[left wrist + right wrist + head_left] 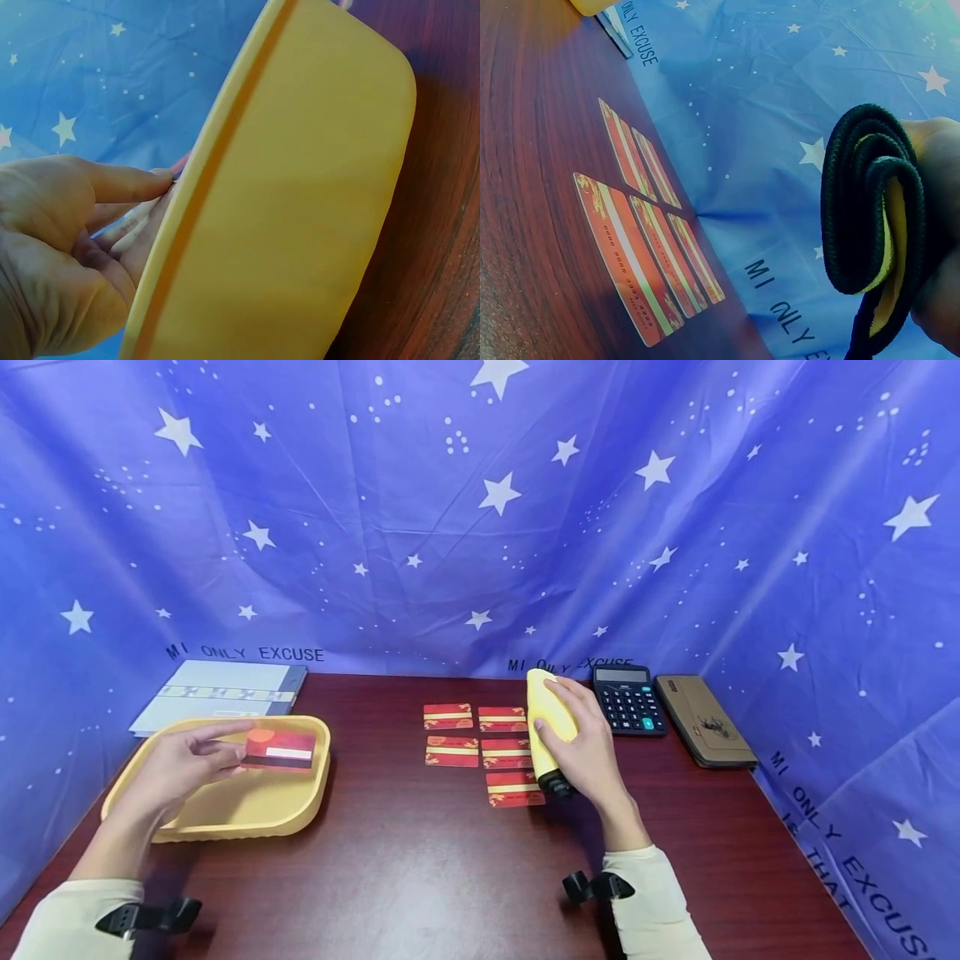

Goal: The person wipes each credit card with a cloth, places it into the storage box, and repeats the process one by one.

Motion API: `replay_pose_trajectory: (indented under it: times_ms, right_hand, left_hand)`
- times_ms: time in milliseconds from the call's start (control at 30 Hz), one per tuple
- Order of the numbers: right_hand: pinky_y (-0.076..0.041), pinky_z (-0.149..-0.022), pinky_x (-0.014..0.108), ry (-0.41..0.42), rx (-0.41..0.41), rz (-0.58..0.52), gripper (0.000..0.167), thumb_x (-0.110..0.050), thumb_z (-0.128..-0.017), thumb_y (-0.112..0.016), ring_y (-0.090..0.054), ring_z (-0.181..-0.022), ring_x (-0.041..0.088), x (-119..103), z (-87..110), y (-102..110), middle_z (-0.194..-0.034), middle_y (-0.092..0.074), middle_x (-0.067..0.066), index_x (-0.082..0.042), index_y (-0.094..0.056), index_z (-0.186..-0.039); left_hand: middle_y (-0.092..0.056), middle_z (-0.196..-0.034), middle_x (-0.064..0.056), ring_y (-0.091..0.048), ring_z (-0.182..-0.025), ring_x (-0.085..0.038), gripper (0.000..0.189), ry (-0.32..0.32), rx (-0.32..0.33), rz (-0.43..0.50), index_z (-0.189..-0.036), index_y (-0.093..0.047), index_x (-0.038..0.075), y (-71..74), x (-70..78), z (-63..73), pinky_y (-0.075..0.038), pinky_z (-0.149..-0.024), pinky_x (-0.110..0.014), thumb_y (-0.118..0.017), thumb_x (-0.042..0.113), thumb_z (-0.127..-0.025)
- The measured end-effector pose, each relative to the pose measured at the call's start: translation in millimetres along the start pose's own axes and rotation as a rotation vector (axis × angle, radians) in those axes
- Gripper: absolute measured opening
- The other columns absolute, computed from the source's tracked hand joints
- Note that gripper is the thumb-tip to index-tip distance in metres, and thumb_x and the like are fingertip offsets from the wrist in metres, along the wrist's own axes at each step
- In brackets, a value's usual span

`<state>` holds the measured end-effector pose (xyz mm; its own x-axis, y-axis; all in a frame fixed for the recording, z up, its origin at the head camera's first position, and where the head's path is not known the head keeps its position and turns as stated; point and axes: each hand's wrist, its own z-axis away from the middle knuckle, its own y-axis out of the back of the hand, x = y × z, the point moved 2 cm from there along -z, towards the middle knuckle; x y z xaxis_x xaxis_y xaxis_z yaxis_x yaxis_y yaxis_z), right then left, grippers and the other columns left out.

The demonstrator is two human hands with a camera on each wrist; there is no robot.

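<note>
My left hand pinches a red card with a dark stripe and holds it over the yellow tray at the table's left. In the left wrist view the fingers sit behind the tray's outer wall. My right hand grips a rolled yellow cloth with a black edge, its end close in the right wrist view. Several red cards with gold bands lie in rows on the table just left of that hand; they also show in the right wrist view.
A black calculator and a brown case lie at the back right. A grey folder lies behind the tray. The dark wooden table is ringed by a blue starry cloth backdrop.
</note>
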<state>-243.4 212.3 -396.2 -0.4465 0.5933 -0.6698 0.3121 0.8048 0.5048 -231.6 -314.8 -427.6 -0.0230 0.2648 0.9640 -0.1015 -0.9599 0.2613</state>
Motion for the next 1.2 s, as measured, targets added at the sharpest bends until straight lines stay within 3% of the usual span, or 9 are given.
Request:
replay_pose_trajectory:
  times_ms: [200, 367, 533, 633, 800, 900, 1000, 1200]
  right_hand:
    - [-0.046, -0.102, 0.028, -0.004, -0.001, -0.008, 0.058, -0.010, -0.087, -0.079, -0.051, -0.138, 0.024, -1, -1.1, 1, -0.150, -0.055, 0.006, -0.018, -0.063, -0.142]
    - [-0.046, -0.102, 0.027, -0.005, 0.005, -0.008, 0.058, -0.010, -0.086, -0.080, -0.051, -0.138, 0.024, -1, -1.3, 0, -0.149, -0.056, 0.006, -0.017, -0.064, -0.141]
    - [-0.047, -0.103, 0.033, -0.010, -0.001, -0.012, 0.058, -0.010, -0.087, -0.079, -0.051, -0.138, 0.024, 0, -1.1, 0, -0.151, -0.055, 0.006, -0.018, -0.063, -0.142]
    - [-0.047, -0.103, 0.034, -0.011, -0.002, -0.010, 0.058, -0.010, -0.087, -0.079, -0.051, -0.139, 0.025, 0, -0.7, 0, -0.151, -0.055, 0.005, -0.018, -0.063, -0.142]
    - [-0.046, -0.102, 0.029, -0.016, 0.006, -0.011, 0.058, -0.010, -0.087, -0.080, -0.052, -0.137, 0.024, 3, -0.8, 2, -0.150, -0.056, 0.005, -0.018, -0.064, -0.142]
    - [-0.046, -0.101, 0.027, -0.015, 0.013, -0.019, 0.057, -0.010, -0.086, -0.080, -0.053, -0.136, 0.025, 5, -1.2, 4, -0.149, -0.056, 0.006, -0.018, -0.064, -0.141]
    - [-0.045, -0.102, 0.026, -0.020, 0.020, -0.023, 0.057, -0.010, -0.086, -0.080, -0.052, -0.137, 0.025, 8, -1.4, 5, -0.149, -0.056, 0.007, -0.017, -0.065, -0.140]
    - [-0.044, -0.095, 0.016, -0.060, 0.035, -0.030, 0.057, -0.009, -0.087, -0.080, -0.052, -0.135, 0.025, 15, -1.5, 11, -0.150, -0.055, 0.008, -0.017, -0.064, -0.141]
  left_hand:
    - [-0.074, -0.094, 0.021, -0.073, -0.084, -0.001, 0.042, -0.036, 0.032, -0.117, -0.136, -0.064, -0.005, 0.3, -0.3, 0.4, -0.067, -0.077, -0.026, -0.070, -0.002, -0.094]
    - [-0.076, -0.090, 0.016, -0.070, -0.080, 0.001, 0.047, -0.028, 0.075, -0.253, -0.134, -0.059, -0.015, 0.5, 0.2, 2.1, -0.065, -0.071, -0.022, -0.073, 0.008, -0.095]
    - [-0.079, -0.094, 0.004, -0.068, -0.079, 0.005, 0.048, -0.008, 0.100, -0.362, -0.134, -0.060, -0.013, 2.6, -1.5, 3.9, -0.060, -0.067, -0.018, -0.073, 0.014, -0.096]
    - [-0.079, -0.095, 0.008, -0.067, -0.080, 0.007, 0.048, -0.005, 0.107, -0.379, -0.134, -0.061, -0.012, 4.9, -2.1, 6.4, -0.058, -0.069, -0.013, -0.072, 0.017, -0.097]
    - [-0.073, -0.093, 0.026, -0.067, -0.083, 0.010, 0.051, -0.009, 0.128, -0.371, -0.136, -0.061, -0.009, 3.9, 2.4, 9.2, -0.055, -0.072, -0.007, -0.072, 0.024, -0.098]
    - [-0.075, -0.095, 0.022, -0.066, -0.083, 0.011, 0.049, -0.030, 0.147, -0.377, -0.134, -0.063, -0.006, -4.7, 10.3, 8.3, -0.054, -0.072, -0.007, -0.073, 0.025, -0.098]
    - [-0.079, -0.099, 0.009, -0.066, -0.084, 0.012, 0.046, -0.067, 0.155, -0.374, -0.133, -0.065, -0.004, -19.4, 22.0, 7.6, -0.055, -0.072, -0.007, -0.073, 0.023, -0.097]
    - [-0.080, -0.104, -0.007, -0.070, -0.087, 0.006, 0.037, -0.161, 0.102, -0.288, -0.128, -0.069, -0.002, -63.4, 49.8, 5.3, -0.061, -0.077, -0.012, -0.075, 0.015, -0.095]
